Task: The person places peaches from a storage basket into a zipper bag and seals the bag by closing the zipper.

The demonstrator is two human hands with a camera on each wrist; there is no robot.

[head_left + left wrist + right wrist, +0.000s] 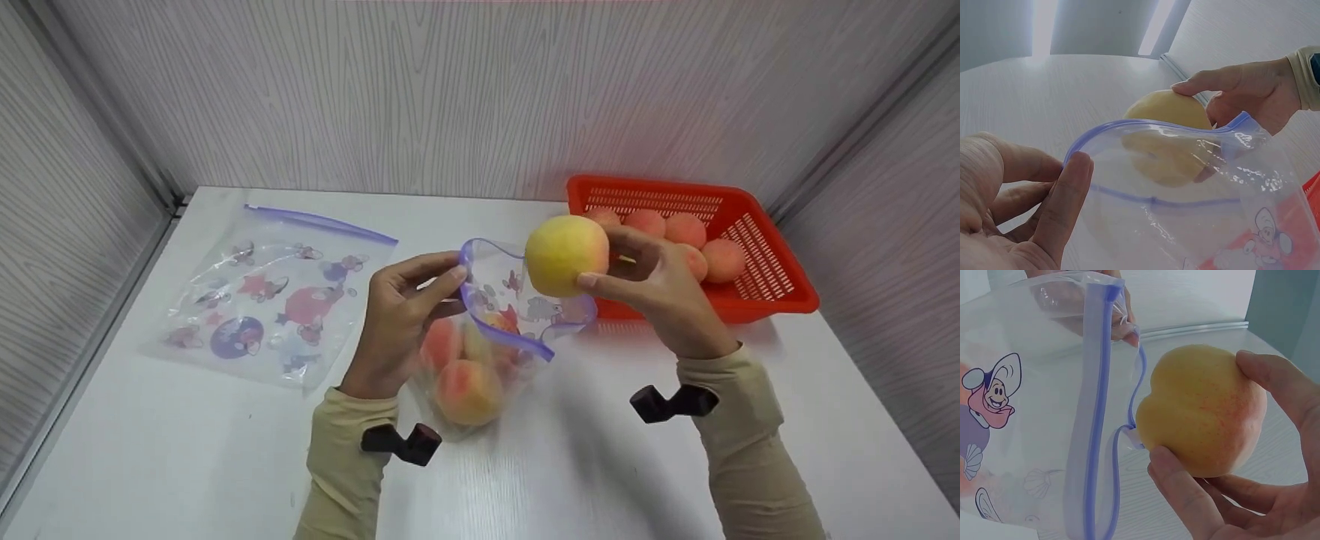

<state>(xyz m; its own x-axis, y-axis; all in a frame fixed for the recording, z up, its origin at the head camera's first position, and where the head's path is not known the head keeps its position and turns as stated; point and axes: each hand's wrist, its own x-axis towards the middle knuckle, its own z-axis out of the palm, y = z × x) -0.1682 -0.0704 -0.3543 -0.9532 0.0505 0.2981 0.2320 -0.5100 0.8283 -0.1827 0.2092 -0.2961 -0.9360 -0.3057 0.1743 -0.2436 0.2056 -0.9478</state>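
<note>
My left hand (401, 322) pinches the purple-edged rim of a clear zip bag (525, 330) between thumb and fingers. The bag's mouth gapes toward the right, and several peaches (469, 390) lie in its lower part. In my right hand (664, 289) is a yellow peach (566, 255), gripped between thumb and fingers just over the bag's mouth. The right wrist view shows this peach (1202, 410) with a red blush on one side, beside the purple zip strip (1098, 410). Seen from the left wrist, the peach (1168, 107) is partly behind the bag's film.
A red plastic basket (780, 262) with several peaches (686, 229) stands at the back right of the white table (247, 450). Another printed zip bag (270, 300) lies flat at the left. Grained panels (375, 97) enclose the back and sides.
</note>
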